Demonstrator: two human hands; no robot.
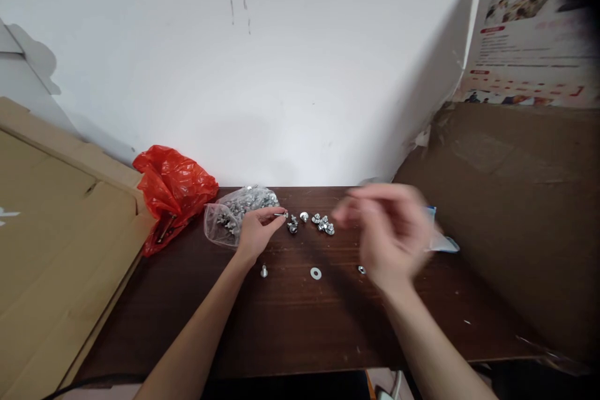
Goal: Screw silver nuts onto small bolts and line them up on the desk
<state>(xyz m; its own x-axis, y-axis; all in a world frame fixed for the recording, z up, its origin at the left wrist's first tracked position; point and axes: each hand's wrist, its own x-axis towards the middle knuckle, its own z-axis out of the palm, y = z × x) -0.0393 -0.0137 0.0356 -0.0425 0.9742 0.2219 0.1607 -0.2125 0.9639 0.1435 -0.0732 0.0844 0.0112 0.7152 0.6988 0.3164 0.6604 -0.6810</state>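
The left hand pinches a metal piece; printed panel reads illegibly.

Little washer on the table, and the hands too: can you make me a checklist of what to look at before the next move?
1. Left hand pinching a metal piece: ok.
2. Right hand in sharp view: not ok, it is blurred.
3. Right hand holding something: cannot tell.
4. Washer lying on the table: ok.
5. Bolt on the table, apart from the washer: ok.
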